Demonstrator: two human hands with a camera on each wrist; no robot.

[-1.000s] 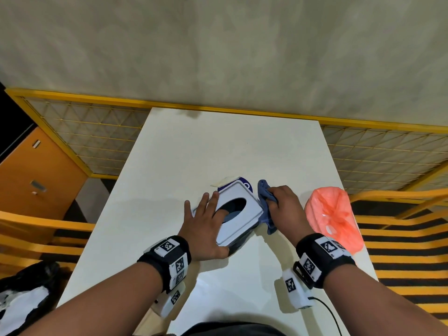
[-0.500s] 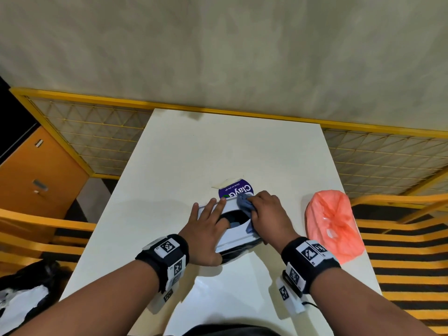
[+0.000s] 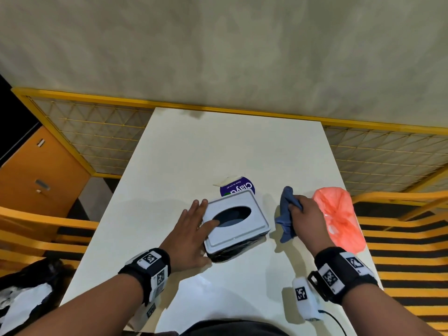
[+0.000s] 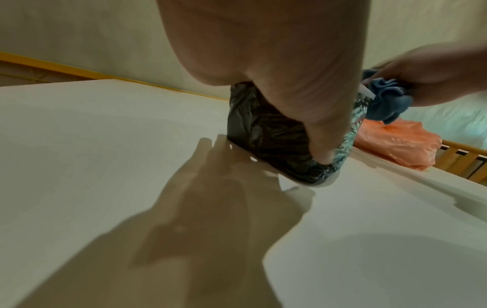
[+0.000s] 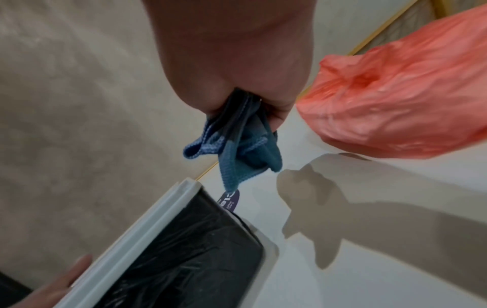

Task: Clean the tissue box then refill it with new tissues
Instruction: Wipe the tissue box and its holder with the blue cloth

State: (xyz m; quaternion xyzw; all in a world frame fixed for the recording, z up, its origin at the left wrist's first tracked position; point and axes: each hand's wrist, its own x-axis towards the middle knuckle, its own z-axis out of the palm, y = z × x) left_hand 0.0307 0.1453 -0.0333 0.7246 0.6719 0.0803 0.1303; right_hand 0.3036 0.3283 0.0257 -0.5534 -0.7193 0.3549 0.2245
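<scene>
the left grip (image 3: 191, 232) lies flat-fingered against the tissue box (image 3: 236, 223) mid-surface (image 3: 218, 146), thumb at its corner; the right grip (image 3: 306, 219) clenches a soft blue cloth (image 3: 284, 214) just beside. the box looks light, rigid, likely slippery in its wrap; hold its sides.

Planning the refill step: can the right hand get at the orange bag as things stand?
Probably yes for reach: the orange bag lies just beside the right hand, with nothing between them. But that hand is gripping the blue cloth, so it would likely need to drop it first.
</scene>
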